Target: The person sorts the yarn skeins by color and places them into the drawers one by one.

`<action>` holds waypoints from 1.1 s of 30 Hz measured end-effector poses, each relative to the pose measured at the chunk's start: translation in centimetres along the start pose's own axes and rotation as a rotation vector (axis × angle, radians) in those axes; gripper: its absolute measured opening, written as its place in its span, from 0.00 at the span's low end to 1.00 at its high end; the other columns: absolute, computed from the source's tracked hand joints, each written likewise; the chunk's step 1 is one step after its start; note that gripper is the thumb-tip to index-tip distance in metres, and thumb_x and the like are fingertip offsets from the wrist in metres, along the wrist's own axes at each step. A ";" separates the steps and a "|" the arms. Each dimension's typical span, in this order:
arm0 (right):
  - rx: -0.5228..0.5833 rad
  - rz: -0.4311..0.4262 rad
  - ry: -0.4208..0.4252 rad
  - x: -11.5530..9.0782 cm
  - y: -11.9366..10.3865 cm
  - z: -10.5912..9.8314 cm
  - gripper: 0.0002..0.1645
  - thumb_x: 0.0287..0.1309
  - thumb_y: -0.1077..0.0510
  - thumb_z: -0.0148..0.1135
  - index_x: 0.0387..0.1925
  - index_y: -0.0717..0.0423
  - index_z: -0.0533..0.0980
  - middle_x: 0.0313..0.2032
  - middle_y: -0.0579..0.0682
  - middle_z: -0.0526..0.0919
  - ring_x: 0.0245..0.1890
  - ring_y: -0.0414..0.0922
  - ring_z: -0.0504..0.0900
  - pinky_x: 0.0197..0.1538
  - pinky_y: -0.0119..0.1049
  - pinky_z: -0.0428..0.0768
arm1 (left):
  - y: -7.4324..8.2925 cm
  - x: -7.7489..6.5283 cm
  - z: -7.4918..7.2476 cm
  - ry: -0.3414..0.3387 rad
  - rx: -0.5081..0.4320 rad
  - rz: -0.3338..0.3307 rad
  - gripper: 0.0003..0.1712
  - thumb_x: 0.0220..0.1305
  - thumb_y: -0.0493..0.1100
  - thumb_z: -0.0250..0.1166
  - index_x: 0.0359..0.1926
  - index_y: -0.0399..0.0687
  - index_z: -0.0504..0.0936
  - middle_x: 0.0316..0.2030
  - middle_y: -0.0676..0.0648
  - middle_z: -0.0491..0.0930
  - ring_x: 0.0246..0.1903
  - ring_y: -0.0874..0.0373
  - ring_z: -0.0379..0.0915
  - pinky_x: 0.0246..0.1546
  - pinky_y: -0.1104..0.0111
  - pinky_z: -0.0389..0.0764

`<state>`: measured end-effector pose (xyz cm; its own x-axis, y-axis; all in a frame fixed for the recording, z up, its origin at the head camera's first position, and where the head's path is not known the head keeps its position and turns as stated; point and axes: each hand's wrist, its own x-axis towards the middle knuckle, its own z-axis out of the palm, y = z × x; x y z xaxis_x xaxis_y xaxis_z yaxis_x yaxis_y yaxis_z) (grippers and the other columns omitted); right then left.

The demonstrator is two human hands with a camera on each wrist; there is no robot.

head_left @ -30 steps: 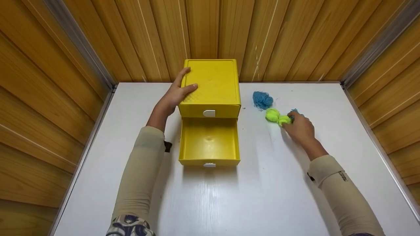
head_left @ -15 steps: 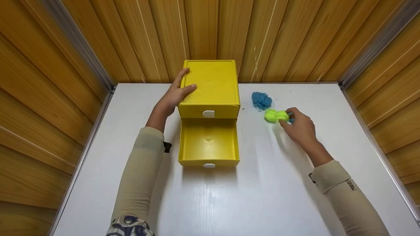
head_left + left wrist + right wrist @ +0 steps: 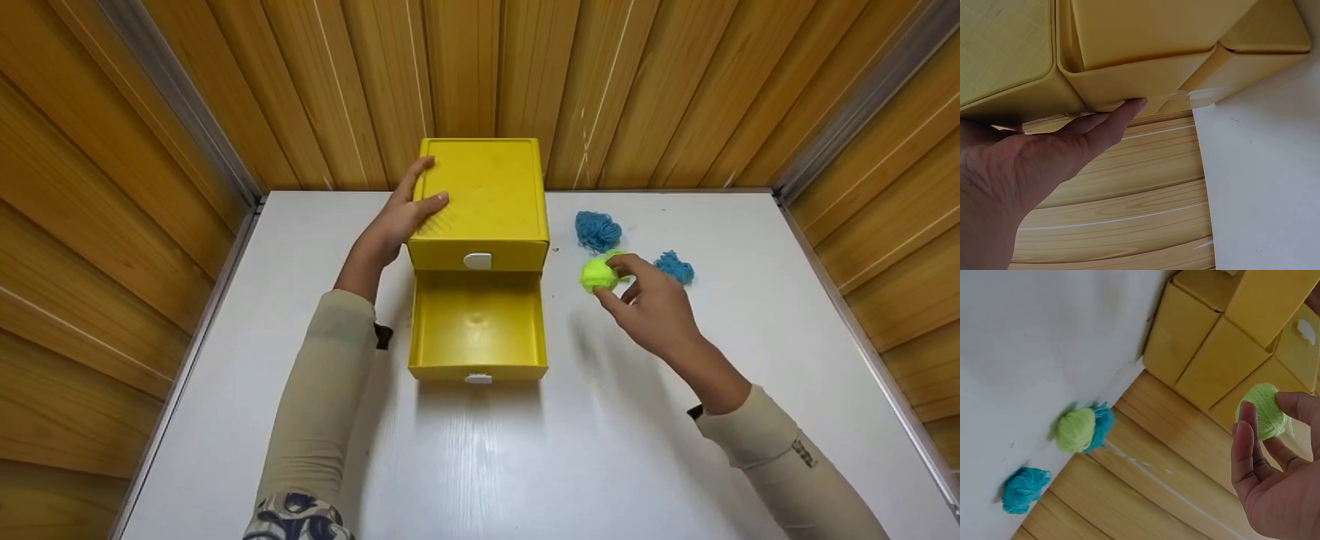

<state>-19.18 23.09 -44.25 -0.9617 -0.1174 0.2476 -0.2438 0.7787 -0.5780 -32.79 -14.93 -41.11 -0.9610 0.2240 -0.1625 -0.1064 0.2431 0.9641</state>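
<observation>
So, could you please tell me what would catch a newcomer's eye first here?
It would probably be the yellow drawer unit at the centre, the left hand on its left side and one drawer pulled out. Next might come the lime-green yarn ball pinched in the right hand, right of the unit, and two blue yarn bundles nearby on the table.

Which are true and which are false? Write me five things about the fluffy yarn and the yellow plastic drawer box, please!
1. The right grip holds a round, yellow-green yarn ball. True.
2. The left grip touches the yellow plastic box. True.
3. Both drawers are pulled open. False: only the lower drawer is; the upper drawer is closed.
4. The held yarn ball is inside a drawer. False: it is outside, right of the box.
5. Two shaggy blue yarn bundles lie on the white table. True.
</observation>
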 end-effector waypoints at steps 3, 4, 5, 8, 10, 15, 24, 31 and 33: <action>-0.005 -0.035 -0.007 -0.8 -1.8 0.0 0.25 0.67 0.52 0.74 0.62 0.52 0.79 0.54 0.56 0.89 0.33 0.48 0.88 0.33 0.34 0.81 | -0.1 0.0 0.0 0.001 -0.005 -0.008 0.43 0.76 0.60 0.61 0.82 0.86 0.49 0.88 0.49 0.35 0.86 0.46 0.39 0.84 0.42 0.44; -0.003 -0.045 -0.010 -1.0 -2.4 0.0 0.25 0.66 0.52 0.74 0.62 0.52 0.80 0.54 0.56 0.90 0.33 0.47 0.87 0.33 0.33 0.81 | -0.2 0.0 0.0 0.000 -0.005 -0.005 0.43 0.76 0.59 0.61 0.82 0.86 0.49 0.88 0.49 0.35 0.86 0.46 0.39 0.84 0.42 0.44; 0.002 -0.059 -0.011 -1.3 -2.9 0.0 0.25 0.66 0.52 0.74 0.62 0.52 0.80 0.54 0.55 0.90 0.32 0.46 0.87 0.33 0.32 0.80 | -0.2 0.0 0.0 -0.001 -0.007 -0.001 0.43 0.77 0.59 0.61 0.83 0.85 0.49 0.88 0.49 0.35 0.86 0.46 0.38 0.84 0.42 0.44; 0.010 -0.104 -0.012 -1.8 -4.0 0.1 0.25 0.65 0.53 0.75 0.61 0.52 0.80 0.53 0.52 0.90 0.32 0.43 0.86 0.33 0.31 0.80 | -0.3 0.0 0.0 -0.004 -0.010 0.005 0.43 0.77 0.58 0.61 0.83 0.84 0.49 0.88 0.50 0.35 0.86 0.47 0.38 0.85 0.42 0.43; 0.015 -0.138 -0.009 -2.0 -4.6 0.3 0.25 0.64 0.54 0.76 0.60 0.52 0.80 0.53 0.51 0.90 0.31 0.42 0.86 0.34 0.32 0.80 | -0.3 0.1 0.1 -0.006 -0.012 0.014 0.43 0.77 0.57 0.60 0.83 0.83 0.48 0.88 0.50 0.35 0.86 0.47 0.37 0.85 0.43 0.43; 0.000 -0.177 -0.033 -2.3 -5.7 0.9 0.25 0.64 0.53 0.76 0.61 0.51 0.80 0.53 0.50 0.90 0.31 0.40 0.86 0.36 0.32 0.82 | -0.1 0.1 0.1 -0.003 -0.010 0.005 0.43 0.77 0.58 0.61 0.83 0.84 0.48 0.88 0.50 0.36 0.86 0.47 0.39 0.85 0.43 0.44; 0.036 -0.270 -0.074 -1.8 -7.6 3.0 0.25 0.65 0.51 0.76 0.60 0.51 0.80 0.51 0.49 0.90 0.32 0.42 0.87 0.36 0.29 0.83 | -0.1 0.1 0.0 -0.007 -0.016 0.001 0.43 0.77 0.58 0.60 0.83 0.83 0.48 0.88 0.50 0.36 0.86 0.48 0.40 0.85 0.44 0.45; 0.073 -0.303 -0.152 -0.7 -9.0 5.2 0.23 0.66 0.49 0.75 0.58 0.53 0.81 0.49 0.50 0.90 0.34 0.47 0.86 0.38 0.33 0.83 | -0.1 0.1 0.0 -0.009 -0.016 -0.009 0.43 0.77 0.58 0.60 0.84 0.83 0.47 0.88 0.49 0.36 0.84 0.47 0.45 0.84 0.45 0.50; 0.069 -0.306 -0.174 -0.4 -9.3 6.0 0.22 0.66 0.48 0.74 0.57 0.53 0.82 0.47 0.50 0.90 0.33 0.49 0.86 0.39 0.34 0.83 | -0.1 0.1 0.0 -0.008 -0.013 -0.014 0.43 0.77 0.58 0.60 0.83 0.83 0.48 0.88 0.48 0.37 0.84 0.46 0.46 0.84 0.45 0.50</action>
<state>-17.25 12.18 -43.68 -0.8482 -0.4465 0.2850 -0.5262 0.6486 -0.5500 -32.82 -14.89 -41.18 -0.9574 0.2281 -0.1772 -0.1227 0.2342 0.9644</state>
